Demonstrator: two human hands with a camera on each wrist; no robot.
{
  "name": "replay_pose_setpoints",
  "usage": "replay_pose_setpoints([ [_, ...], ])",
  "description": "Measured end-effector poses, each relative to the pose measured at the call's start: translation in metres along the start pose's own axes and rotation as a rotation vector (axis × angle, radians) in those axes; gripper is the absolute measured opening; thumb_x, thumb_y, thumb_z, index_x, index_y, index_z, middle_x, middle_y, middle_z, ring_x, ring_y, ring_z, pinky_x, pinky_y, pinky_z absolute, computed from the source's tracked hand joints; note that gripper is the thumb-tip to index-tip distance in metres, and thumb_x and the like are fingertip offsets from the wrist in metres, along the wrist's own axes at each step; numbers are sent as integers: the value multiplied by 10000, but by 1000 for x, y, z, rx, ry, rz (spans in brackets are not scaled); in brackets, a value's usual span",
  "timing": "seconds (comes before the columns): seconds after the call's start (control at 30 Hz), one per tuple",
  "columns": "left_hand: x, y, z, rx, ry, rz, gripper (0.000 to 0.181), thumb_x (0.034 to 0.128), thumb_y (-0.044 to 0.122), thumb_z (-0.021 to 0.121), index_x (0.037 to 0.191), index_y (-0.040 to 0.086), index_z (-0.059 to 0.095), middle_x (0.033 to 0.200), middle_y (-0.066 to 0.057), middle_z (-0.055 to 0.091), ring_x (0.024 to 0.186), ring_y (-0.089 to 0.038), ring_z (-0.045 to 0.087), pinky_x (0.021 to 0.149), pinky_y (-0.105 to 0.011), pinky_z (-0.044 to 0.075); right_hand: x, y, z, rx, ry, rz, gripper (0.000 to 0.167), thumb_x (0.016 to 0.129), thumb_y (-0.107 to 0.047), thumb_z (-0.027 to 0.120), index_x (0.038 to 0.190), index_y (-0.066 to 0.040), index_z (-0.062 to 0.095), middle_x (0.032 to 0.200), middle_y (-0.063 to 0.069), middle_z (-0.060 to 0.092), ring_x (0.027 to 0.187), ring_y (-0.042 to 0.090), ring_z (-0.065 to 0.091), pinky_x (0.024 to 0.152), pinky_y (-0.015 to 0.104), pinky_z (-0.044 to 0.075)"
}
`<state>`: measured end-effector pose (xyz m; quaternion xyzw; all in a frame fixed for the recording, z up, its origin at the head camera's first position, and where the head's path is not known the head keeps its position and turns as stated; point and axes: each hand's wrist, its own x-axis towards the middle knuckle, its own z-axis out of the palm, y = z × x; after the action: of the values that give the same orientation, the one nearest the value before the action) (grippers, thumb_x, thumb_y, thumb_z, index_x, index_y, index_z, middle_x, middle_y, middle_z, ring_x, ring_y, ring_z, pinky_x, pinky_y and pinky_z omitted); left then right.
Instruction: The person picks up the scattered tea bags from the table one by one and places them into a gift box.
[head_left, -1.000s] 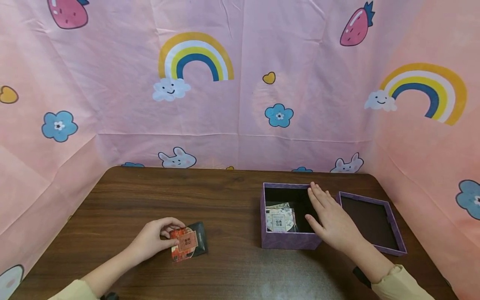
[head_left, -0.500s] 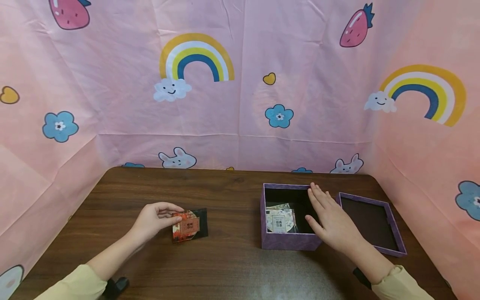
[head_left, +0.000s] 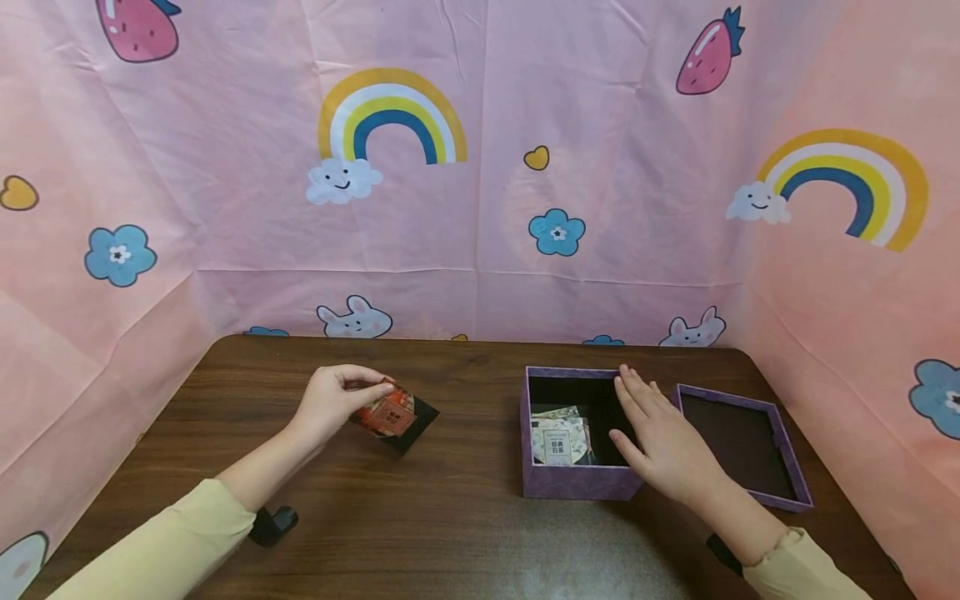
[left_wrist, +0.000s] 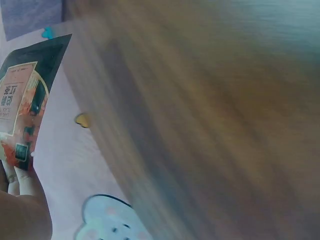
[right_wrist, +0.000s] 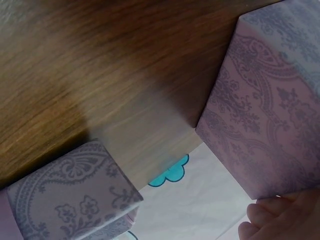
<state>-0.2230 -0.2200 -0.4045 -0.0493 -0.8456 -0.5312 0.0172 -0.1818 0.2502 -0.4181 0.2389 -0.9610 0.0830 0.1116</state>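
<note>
My left hand point(head_left: 330, 408) pinches a flat tea packet point(head_left: 393, 414) by its upper left corner, between thumb and fingers. The packet is red-orange and dark green with a printed label, and hangs tilted over the left half of the table. In the left wrist view the tea packet point(left_wrist: 25, 95) fills the left edge. My right hand point(head_left: 667, 446) rests on the right rim of a purple patterned box point(head_left: 577, 483), its fingers straight. Pale floral packets point(head_left: 558, 442) lie in the left part of this box. The right wrist view shows the box's outer wall point(right_wrist: 265, 105).
A purple box lid point(head_left: 742, 446) lies inside-up, right of the box. The brown wooden table point(head_left: 450, 533) meets a pink patterned cloth point(head_left: 480, 208) at the back and sides.
My left hand has moved away from me, toward the table's back, with the tea packet, which has turned to a slant. My right hand stays on the box rim.
</note>
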Motion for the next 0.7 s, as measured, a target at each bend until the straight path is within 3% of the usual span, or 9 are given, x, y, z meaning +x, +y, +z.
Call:
replay_pose_setpoints([
  [0.07,7,6,5,6,-7,26,231,956,169,815,1101,-10,821,1074,-88,829,831,67,677,713,-213,575,0,0,-1,0,-2,0,742,1047,-324,627,1625,50,352,1737,219,282,1598,405,328,1362,378,129],
  [0.2,23,21,17,17,-26,61,211,998,195,769,1123,36,830,1160,-122,811,921,0,676,761,-227,569,0,-1,-2,-6,-9,3,742,1049,-328,623,1625,51,351,1737,220,281,1598,405,328,1354,434,186],
  [0.37,41,47,38,-7,-46,81,205,1016,208,749,1123,55,833,1211,-136,796,1063,-126,692,810,-244,555,1,-2,-3,-5,-21,13,745,1048,-333,621,1627,50,349,1739,218,278,1601,403,323,1342,473,222],
  [0.7,67,99,88,-130,-109,102,178,982,138,783,1093,7,829,1125,-184,801,824,-72,684,664,-236,592,1,-1,-3,-5,-19,9,745,1044,-329,631,1621,55,358,1736,221,285,1597,406,330,1323,507,262],
])
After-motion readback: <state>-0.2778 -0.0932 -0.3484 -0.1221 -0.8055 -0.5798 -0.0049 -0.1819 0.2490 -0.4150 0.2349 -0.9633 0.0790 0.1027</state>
